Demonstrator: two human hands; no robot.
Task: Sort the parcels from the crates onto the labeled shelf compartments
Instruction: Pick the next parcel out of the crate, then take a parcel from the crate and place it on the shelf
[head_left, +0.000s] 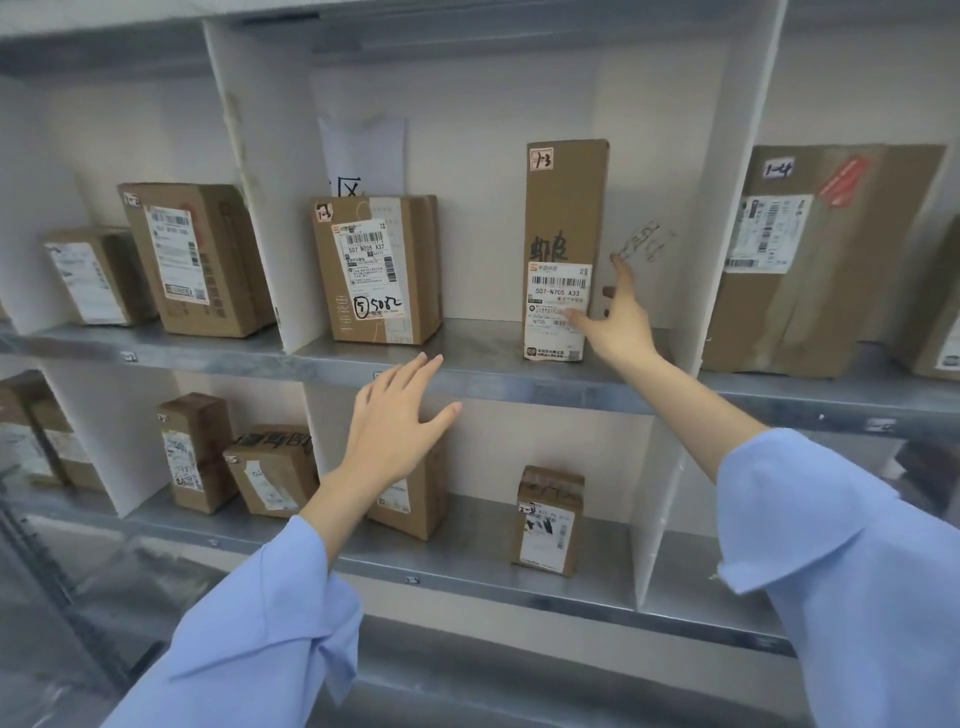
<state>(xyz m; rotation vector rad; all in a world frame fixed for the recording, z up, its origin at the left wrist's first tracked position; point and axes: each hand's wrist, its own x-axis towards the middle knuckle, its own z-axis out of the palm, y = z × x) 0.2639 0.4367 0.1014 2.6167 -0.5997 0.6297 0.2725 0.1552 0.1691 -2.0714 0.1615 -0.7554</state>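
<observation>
A tall narrow cardboard parcel (563, 218) marked 1-3 stands upright on the upper metal shelf (478, 358), in the middle compartment. My right hand (618, 322) is open beside its lower right edge, thumb on its white label, fingers spread and straight. A squat parcel (376, 270) with a shipping label stands to the left in the same compartment. My left hand (400, 421) hovers open in front of the shelf's front edge, fingers straight, holding nothing.
White divider panels (260, 182) split the shelves into compartments. Two parcels (192, 260) stand in the left compartment and a big one (810, 260) marked 1-4 on the right. The lower shelf (467, 566) holds several small boxes, one (548, 522) at centre right.
</observation>
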